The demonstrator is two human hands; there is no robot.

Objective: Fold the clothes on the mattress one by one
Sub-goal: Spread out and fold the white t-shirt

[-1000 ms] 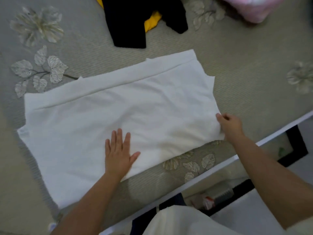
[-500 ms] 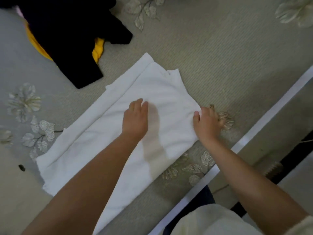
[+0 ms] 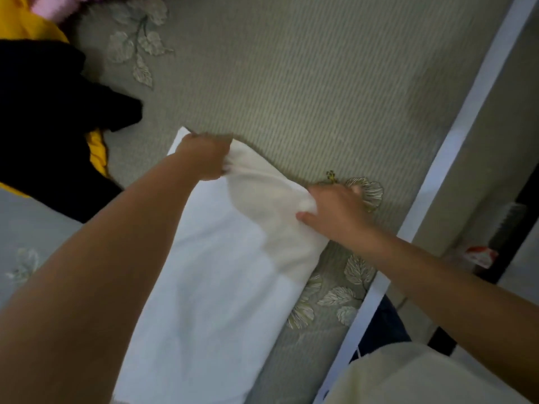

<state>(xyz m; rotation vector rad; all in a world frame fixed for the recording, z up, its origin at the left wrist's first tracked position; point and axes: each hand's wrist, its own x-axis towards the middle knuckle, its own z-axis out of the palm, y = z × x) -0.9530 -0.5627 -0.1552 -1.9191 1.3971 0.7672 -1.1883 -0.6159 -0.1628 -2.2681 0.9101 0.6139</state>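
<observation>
My left hand (image 3: pixel 204 157) and right hand (image 3: pixel 335 211) each grip the far end of the white cloth (image 3: pixel 221 275) lying on the mattress (image 3: pixel 306 83).

Bedroom: patterned mattress (image 3: pixel 320 83), strewn clothes (image 3: pixel 43 118)

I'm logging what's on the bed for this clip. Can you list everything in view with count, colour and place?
white garment: one, white, laid lengthwise on the mattress, centre, its far end gathered in both hands
black garment: one, black, heaped at the left edge
yellow garment: one, yellow, under the black garment, left
pink item: one, pink, top left corner, blurred
mattress: one, grey-green with leaf patterns, under all the clothes
white trim: one, white, along the mattress edge, right
left hand: one, grips the white garment's far left corner
right hand: one, grips its far right corner
</observation>
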